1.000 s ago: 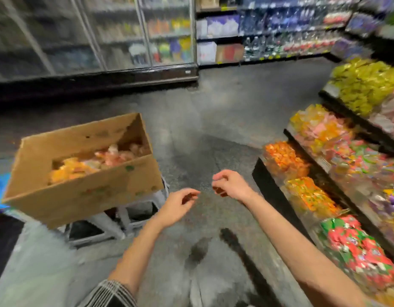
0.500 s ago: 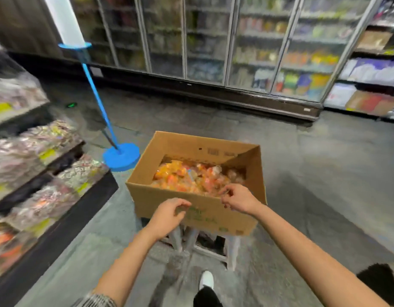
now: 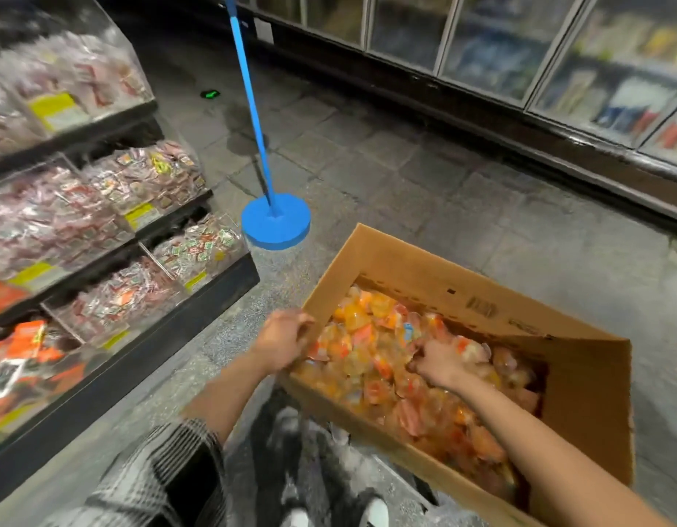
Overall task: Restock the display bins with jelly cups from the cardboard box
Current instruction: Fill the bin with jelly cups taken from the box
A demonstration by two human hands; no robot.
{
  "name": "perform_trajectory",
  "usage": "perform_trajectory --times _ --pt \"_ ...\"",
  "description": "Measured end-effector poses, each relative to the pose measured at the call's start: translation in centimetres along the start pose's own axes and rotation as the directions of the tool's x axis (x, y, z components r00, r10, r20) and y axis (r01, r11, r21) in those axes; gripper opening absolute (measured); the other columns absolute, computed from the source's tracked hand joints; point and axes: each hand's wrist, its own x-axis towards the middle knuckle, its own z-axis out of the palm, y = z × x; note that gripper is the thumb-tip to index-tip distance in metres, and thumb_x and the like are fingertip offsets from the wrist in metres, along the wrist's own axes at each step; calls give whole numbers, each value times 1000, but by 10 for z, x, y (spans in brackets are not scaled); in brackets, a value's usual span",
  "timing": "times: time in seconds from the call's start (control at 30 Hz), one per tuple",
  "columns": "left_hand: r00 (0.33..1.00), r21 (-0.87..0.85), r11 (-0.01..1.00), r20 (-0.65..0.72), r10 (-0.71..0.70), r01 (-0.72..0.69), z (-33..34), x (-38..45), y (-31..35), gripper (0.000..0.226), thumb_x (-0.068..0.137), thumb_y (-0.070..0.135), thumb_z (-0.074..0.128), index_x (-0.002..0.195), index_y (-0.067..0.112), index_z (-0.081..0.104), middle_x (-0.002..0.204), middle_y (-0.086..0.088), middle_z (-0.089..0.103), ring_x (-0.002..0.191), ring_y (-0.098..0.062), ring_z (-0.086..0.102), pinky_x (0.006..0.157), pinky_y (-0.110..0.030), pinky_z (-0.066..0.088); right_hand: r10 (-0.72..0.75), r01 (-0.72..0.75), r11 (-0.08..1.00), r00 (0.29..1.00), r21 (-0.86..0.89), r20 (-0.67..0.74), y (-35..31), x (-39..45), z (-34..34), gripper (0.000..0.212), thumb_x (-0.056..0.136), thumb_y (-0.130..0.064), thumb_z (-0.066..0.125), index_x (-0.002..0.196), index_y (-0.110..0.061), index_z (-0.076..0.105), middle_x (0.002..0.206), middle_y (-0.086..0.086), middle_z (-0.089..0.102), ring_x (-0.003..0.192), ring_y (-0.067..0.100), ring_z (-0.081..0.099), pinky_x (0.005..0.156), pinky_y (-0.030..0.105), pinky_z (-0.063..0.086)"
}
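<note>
Both hands at the box of cups, lower right of frame.
Box runs lengthwise upper left to lower right. Right hand clutches cups inside; left hand curls at its near-left rim, grasp unclear.

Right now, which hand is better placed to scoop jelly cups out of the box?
Right. The right hand is already down among the jelly cups inside the box, fingers curled into the pile. The left hand is only at the box's near-left edge.

No text can be read: the print on the cardboard box and the yellow shelf tags is blurred.
</note>
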Motion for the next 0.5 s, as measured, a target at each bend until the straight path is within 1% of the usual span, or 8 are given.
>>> perform_trajectory --times 0.03,0.13,0.2,0.23,0.3,0.37,0.47,0.5 --pt "998 37 998 51 41 -43 2 13 -9 45 89 32 53 133 20 51 141 3 45 135 -21 35 114 -36 23 0 1 999 999 -32 48 -3 18 6 29 87 -22 63 114 -12 61 98 8 58 97 24 59 62 26 41" --pt "979 116 980 146 146 -163 12 59 -28 57 93 27 55 146 19 34 157 3 18 146 -15 9 119 -43 -4 -34 43 999 961 -25 274 -14 67 28 42 85 -17 65 126 -15 57 129 8 52 116 26 53 88 31 48" --pt "971 86 971 117 211 -221 24 75 -36 63 91 31 58 147 20 31 158 6 12 146 -8 -4 116 -38 -15 -52 67 997 921 -27 385 -19 92 41 46 85 -14 62 130 -20 53 140 8 41 125 27 46 97 35 45" --pt "964 31 966 87 252 -256 32 78 -40 66 89 34 62 147 21 32 157 8 12 143 -3 -10 114 -30 -19 -41 55 998 915 -24 402 -22 107 46 51 86 -17 62 134 -27 49 145 7 34 131 28 39 100 34 43" --pt "956 -93 953 38 291 -287 40 78 -47 69 86 29 67 146 22 33 155 13 10 137 5 -12 112 -15 -15 -39 57 998 922 -34 386 -29 135 55 60 86 -27 64 140 -36 41 156 8 15 143 31 20 108 33 34" --pt "959 -178 945 27 283 -274 43 78 -53 73 85 21 68 146 27 28 149 23 1 135 9 -11 111 -9 -9 -39 74 993 937 -89 348 -34 160 63 62 88 -30 62 144 -36 36 159 11 1 146 33 11 110 33 31" --pt "954 -197 949 122 274 -248 40 83 -54 80 86 22 67 145 37 14 140 35 -12 133 14 -21 111 -14 -5 -36 61 995 959 -83 281 -37 189 72 56 94 -20 55 146 -28 36 158 15 11 144 34 17 109 33 30" --pt "953 -204 949 138 269 -238 40 84 -53 82 86 24 67 143 40 10 141 36 -12 132 16 -23 112 -17 -1 -47 74 993 962 -90 268 -37 198 76 55 94 -17 54 145 -27 38 158 16 9 145 33 12 111 33 27"
